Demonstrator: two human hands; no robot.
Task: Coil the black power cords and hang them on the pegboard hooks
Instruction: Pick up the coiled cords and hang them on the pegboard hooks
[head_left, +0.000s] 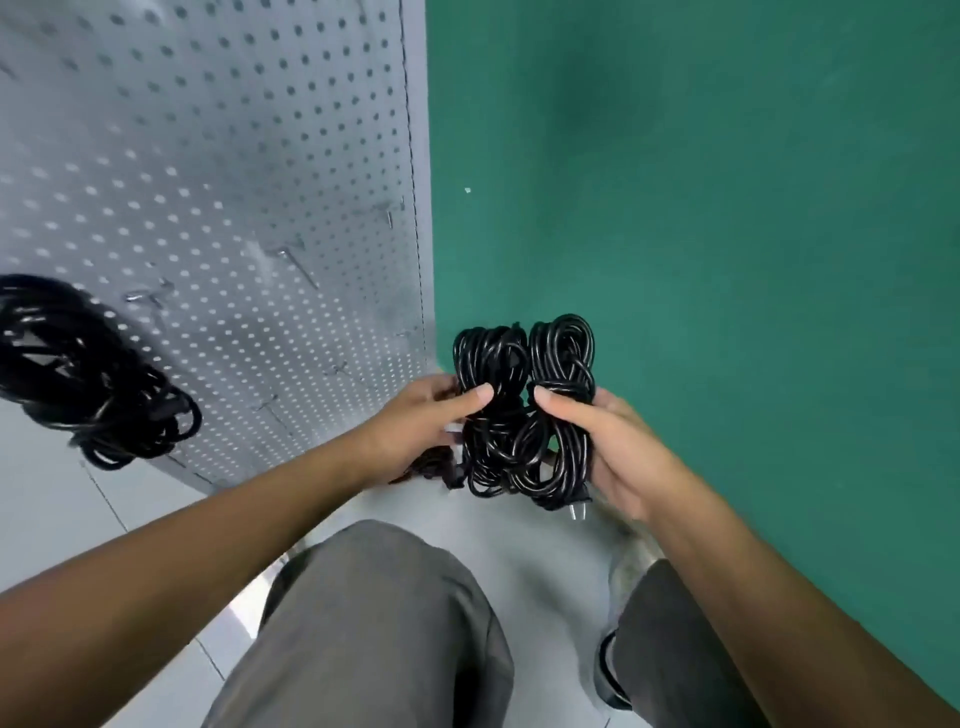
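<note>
Two coiled black power cords stand side by side in front of me, held between both hands. My left hand (415, 421) grips the left coil (485, 364), thumb across its front. My right hand (608, 441) grips the right coil (563, 358), thumb pressed on its middle wrap. A metal-pronged plug (574, 506) sticks out under the right coil. The grey pegboard (218, 171) stands to the left with bare metal hooks (296, 265) on it. More black cords (88, 384) hang in a loose bundle at its lower left.
A green wall (727, 208) runs along the right, meeting the pegboard's edge. My grey-trousered legs (374, 623) and a shoe (610, 670) stand on the light tiled floor (67, 514) below the hands.
</note>
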